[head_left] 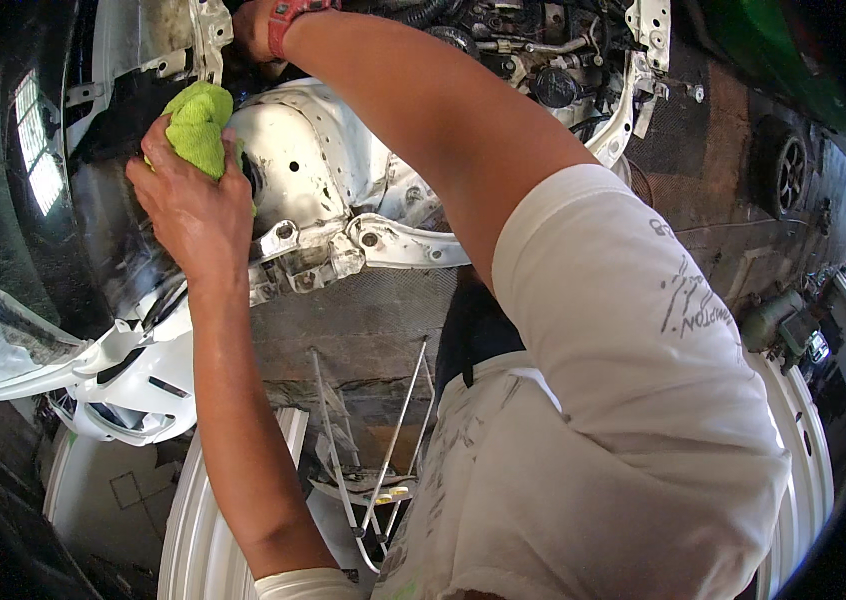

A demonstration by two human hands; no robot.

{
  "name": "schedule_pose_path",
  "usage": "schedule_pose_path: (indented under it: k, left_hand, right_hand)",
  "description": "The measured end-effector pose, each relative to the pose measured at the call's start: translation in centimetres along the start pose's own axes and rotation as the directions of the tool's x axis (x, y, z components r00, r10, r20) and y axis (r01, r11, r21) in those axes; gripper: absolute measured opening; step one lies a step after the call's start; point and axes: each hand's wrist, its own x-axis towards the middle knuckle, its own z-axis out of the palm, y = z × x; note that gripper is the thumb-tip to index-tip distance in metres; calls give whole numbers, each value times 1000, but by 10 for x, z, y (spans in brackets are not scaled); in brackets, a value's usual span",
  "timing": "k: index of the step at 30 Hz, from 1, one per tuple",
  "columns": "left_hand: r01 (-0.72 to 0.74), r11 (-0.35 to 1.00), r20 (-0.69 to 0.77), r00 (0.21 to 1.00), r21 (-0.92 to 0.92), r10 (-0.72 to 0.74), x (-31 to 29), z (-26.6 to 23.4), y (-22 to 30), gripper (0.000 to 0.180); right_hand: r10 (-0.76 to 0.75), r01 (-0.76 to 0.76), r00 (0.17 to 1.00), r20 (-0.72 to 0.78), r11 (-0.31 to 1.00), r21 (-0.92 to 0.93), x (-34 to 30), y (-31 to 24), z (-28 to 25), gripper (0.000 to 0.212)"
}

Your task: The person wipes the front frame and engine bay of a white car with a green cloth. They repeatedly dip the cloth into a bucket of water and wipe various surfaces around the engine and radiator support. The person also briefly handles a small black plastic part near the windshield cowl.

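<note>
A bright lime-green microfiber cloth [201, 130] is bunched in my left hand [191, 215], with the fingers curled around it. That hand is over the dark glossy panel [103, 230] at the left, beside the white, stained car bodywork [288, 160] around the open engine bay. My right arm reaches across to the top edge, where my right hand [255, 32] is low among dark parts next to the bodywork. Its fingers are hidden there, so what it touches cannot be made out. A red watch [295, 15] is on that wrist.
Engine parts and hoses [533, 45] fill the bay at the top. A white bumper [138, 385] is at lower left. Below are a thin metal stand [373, 500] and white ribbed panels [198, 520]. To the right are a wheel [788, 165] and a green car body [773, 50].
</note>
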Motion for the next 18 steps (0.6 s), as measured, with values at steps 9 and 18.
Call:
schedule_pose_path:
  k: [9, 18]
  left_hand:
    - [8, 999, 15, 1000, 33, -8, 2, 0, 3, 64]
    - [14, 999, 73, 997, 30, -16, 6, -3, 7, 63]
  right_hand:
    - [125, -131, 976, 179, 991, 23, 23, -8, 3, 39]
    - [30, -58, 945, 325, 995, 77, -48, -19, -81, 38]
